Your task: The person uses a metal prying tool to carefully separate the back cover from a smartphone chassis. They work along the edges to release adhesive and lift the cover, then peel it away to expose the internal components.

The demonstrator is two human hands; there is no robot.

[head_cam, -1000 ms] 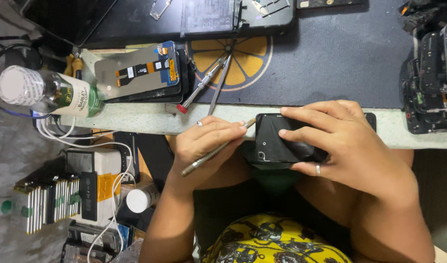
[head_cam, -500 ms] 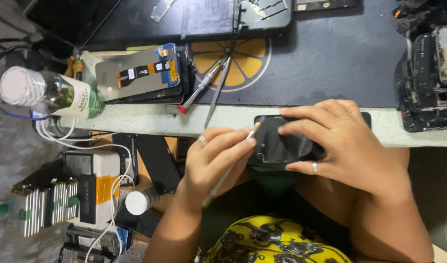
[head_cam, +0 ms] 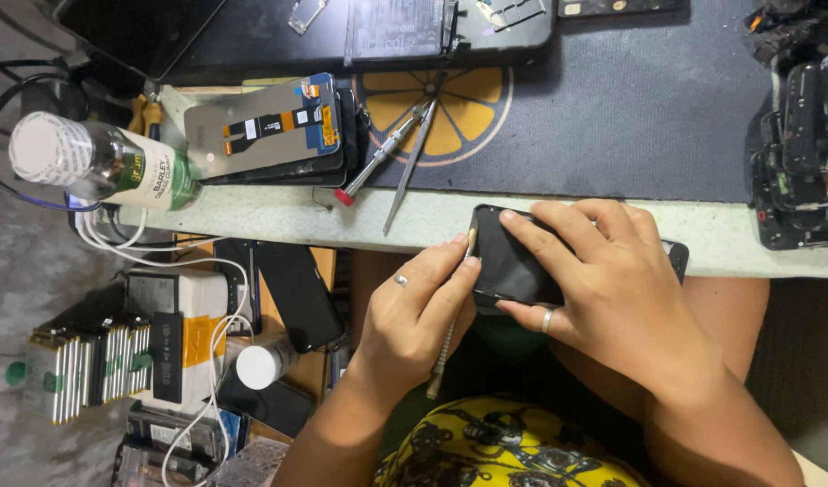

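My right hand (head_cam: 617,284) grips a black phone (head_cam: 508,261) that lies across the pale front edge of the table (head_cam: 279,221); the fingers cover most of its right side. My left hand (head_cam: 414,311) holds a thin pale tool (head_cam: 448,347), its tip touching the phone's upper left corner. Each hand wears a ring.
A dark mat with an orange-slice print (head_cam: 450,113) covers the table. On it lie tweezers (head_cam: 414,158), a red-tipped screwdriver (head_cam: 378,162), stacked phone screens (head_cam: 265,126) and opened phones (head_cam: 806,135). A bottle (head_cam: 98,162) lies at the left. Below are cables, batteries and boxes (head_cam: 116,361).
My left hand has turned and shifted right, bringing the tool more upright with its tip at the phone's corner. The right hand has kept its hold on the phone.
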